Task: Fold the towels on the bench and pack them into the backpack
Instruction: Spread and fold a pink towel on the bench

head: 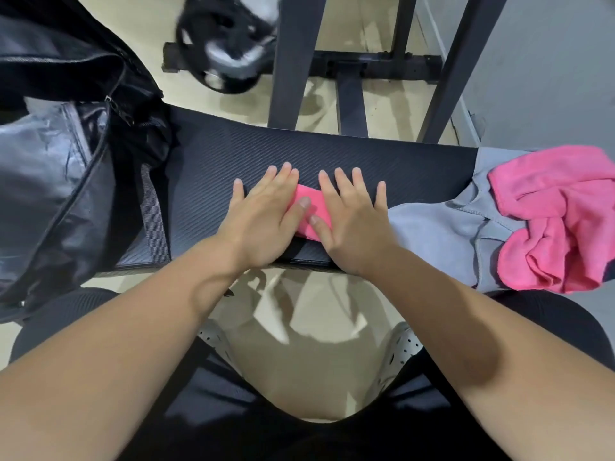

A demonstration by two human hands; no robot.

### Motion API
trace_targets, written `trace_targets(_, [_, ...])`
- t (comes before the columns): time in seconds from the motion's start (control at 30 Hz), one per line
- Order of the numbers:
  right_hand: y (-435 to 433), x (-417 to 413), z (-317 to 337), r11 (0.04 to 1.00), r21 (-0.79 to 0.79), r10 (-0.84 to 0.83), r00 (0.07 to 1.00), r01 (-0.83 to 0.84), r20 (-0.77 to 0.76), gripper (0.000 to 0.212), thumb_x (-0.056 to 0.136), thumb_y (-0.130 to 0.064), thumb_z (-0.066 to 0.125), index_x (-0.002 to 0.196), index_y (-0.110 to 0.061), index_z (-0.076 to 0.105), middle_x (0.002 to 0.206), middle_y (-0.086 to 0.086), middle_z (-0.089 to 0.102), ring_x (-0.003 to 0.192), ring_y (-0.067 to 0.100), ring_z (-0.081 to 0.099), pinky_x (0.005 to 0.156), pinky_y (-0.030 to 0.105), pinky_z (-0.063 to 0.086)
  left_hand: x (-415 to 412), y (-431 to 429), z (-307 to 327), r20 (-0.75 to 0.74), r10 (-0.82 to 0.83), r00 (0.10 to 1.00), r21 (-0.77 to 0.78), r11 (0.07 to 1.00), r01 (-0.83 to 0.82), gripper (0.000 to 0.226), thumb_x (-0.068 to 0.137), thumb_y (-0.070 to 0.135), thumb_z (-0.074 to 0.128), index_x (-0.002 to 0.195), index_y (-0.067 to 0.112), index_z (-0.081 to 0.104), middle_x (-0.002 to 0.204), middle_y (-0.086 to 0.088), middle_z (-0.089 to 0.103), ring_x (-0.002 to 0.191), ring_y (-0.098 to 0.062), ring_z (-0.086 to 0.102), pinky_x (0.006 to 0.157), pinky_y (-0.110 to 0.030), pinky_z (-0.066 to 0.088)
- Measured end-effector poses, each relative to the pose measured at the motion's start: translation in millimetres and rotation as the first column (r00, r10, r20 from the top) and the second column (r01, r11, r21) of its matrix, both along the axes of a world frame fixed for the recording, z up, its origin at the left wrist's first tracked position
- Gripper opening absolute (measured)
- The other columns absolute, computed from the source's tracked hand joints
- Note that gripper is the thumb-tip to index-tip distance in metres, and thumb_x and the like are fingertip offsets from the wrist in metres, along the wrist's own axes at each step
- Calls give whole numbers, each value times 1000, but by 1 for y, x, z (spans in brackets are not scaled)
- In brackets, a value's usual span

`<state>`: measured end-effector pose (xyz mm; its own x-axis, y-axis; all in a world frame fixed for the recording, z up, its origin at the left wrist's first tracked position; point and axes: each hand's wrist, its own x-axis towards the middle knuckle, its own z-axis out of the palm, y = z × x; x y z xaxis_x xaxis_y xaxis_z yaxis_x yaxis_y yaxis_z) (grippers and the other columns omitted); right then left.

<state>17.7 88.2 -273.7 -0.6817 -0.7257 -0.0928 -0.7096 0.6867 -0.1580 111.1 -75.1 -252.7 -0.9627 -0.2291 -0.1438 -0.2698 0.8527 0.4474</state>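
Head view: left hand [263,211] and right hand [352,221], fingers straight, press one folded pink towel [312,204]; grey towel [432,227] and crumpled pink towel [559,221] lie unfolded.

The place looks like a gym or home workout room. A black padded bench [332,154] with a woven-texture vinyl cover runs across the middle of the frame, and behind it, at top centre, rise the black steel rack uprights [289,61] on their floor frame. A blurred round black weight plate [226,51] sits over the pale floor [376,111] at upper centre-left, with a plain grey wall [549,61] at upper right.
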Motion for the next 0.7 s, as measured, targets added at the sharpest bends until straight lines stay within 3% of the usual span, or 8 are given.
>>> trace_targets(0.07, [-2, 2, 3, 1000, 25, 2, 1000, -1, -10, 80, 93, -63, 5, 162, -24, 5, 169, 6, 10, 156, 30, -3, 121, 63, -2, -10, 6, 1, -1, 41, 999, -33, 999, -41, 65, 104, 49, 16, 162, 19, 11, 170, 7, 3, 156, -14, -4, 123, -58, -6])
trace_targets(0.23, [-11, -1, 26, 983, 179, -32, 999, 35, -18, 70, 104, -58, 18, 162, -22, 2, 170, 3, 3, 155, 31, -11, 119, 67, -5, -7, -3, -14, -44, -10, 999, -125, 992, 4, 63, 106, 44, 22, 162, 19, 8, 170, 7, 2, 156, -18, -5, 122, -61, -1])
trace_targets(0.43, [-20, 5, 13, 999, 27, -35, 999, 35, 14, 68, 104, -54, 19, 162, -20, 7, 170, 2, 3, 156, 28, -8, 120, 62, -6, -5, -8, -18, -63, -30, 998, -106, 994, 23, 63, 106, 42, 26, 162, 19, 9, 170, 6, 2, 156, -18, -5, 123, -59, 0])
trace_targets(0.6, [-11, 4, -4, 994, -114, 8, 1000, -5, 30, 67, 104, -52, 26, 160, -16, 21, 166, 3, 23, 156, 31, 2, 123, 60, 0, -7, -10, -19, -49, -42, 998, -104, 994, 37, 65, 105, 45, 26, 162, 20, 7, 170, 7, 1, 156, -18, -6, 123, -60, 1])
trace_targets(0.7, [-11, 1, 0, 984, -173, 47, 998, -41, 28, 75, 97, -57, 30, 156, -12, 33, 157, 5, 41, 152, 30, 23, 122, 58, 13, -2, -10, -9, -20, -67, 998, -190, 980, 62, 68, 104, 47, 29, 162, 20, 6, 170, 4, 0, 156, -19, -6, 122, -62, 1])
